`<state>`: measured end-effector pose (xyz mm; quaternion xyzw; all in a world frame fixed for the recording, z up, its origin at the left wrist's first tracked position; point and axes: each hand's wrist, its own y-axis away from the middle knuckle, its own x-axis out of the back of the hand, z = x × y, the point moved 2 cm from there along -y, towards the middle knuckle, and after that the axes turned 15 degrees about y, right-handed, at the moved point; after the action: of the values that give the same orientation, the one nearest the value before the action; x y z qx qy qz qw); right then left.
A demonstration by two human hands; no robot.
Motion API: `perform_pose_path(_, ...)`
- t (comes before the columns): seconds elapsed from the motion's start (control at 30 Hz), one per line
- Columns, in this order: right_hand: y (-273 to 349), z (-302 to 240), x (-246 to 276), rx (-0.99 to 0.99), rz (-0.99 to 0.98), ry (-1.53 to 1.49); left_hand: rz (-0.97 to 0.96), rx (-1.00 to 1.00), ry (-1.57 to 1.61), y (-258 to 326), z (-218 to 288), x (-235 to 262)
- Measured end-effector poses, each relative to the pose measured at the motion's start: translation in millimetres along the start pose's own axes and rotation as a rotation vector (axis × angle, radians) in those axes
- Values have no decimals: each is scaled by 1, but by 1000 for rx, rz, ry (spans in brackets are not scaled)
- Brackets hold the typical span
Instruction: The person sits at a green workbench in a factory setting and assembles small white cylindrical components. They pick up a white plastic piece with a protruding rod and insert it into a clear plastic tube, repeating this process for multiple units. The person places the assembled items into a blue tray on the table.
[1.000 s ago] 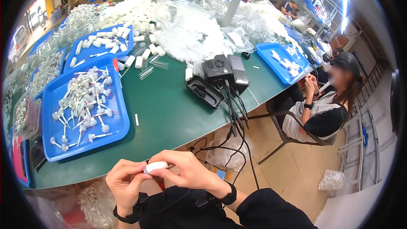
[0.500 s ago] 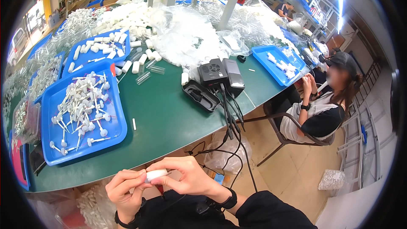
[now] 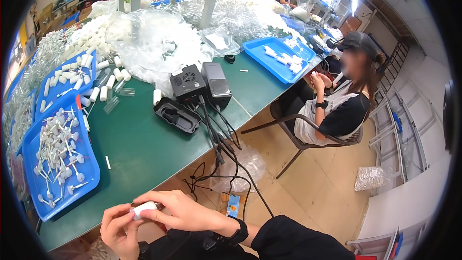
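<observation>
1. From where I stand, the left hand (image 3: pixel 120 226) has its fingertips and thumb closed on the near-left end of a white cylinder (image 3: pixel 146 208); the right hand (image 3: pixel 185 212) grips that same piece from the other side, thumb in front and forefinger over the top.
2. The white cylinder is held slightly tilted between both hands, over the person's lap and just off the near edge of the green table (image 3: pixel 144 163); dark bands circle both wrists.
3. Nearest the hands on the tabletop lies a thin white stick (image 3: pixel 108 162); left of it sits a blue tray (image 3: pixel 91 173), piled with thin white stems (image 3: pixel 60 156) bearing pale, rounded heads.
4. Behind that tray, more white cylinders (image 3: pixel 110 82) lie loose; clear tubes (image 3: pixel 111 105) rest beside them.
5. Near the table's middle stand a black box with a round grille (image 3: pixel 188 84) and a dark box (image 3: pixel 216 85) right beside it; an open black case (image 3: pixel 177 115) lies in front, and black cables (image 3: pixel 226 151) hang over the edge.
6. To the right, a co-worker in a dark cap (image 3: pixel 332 115) sits on a chair (image 3: pixel 353 138), hands together near another blue tray (image 3: pixel 260 50); I cannot tell what they hold.
</observation>
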<state>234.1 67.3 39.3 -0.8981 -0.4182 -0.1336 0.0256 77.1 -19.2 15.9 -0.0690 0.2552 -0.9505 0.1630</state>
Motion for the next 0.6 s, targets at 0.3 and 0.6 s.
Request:
perform_pose_path(0.3,7,25,15,300,173,105,-9,173,50,-2,-16,-7)
perform_pose_path(0.6,17,40,20,426,348,112,-53,-24,-128,-5,-14,-35)
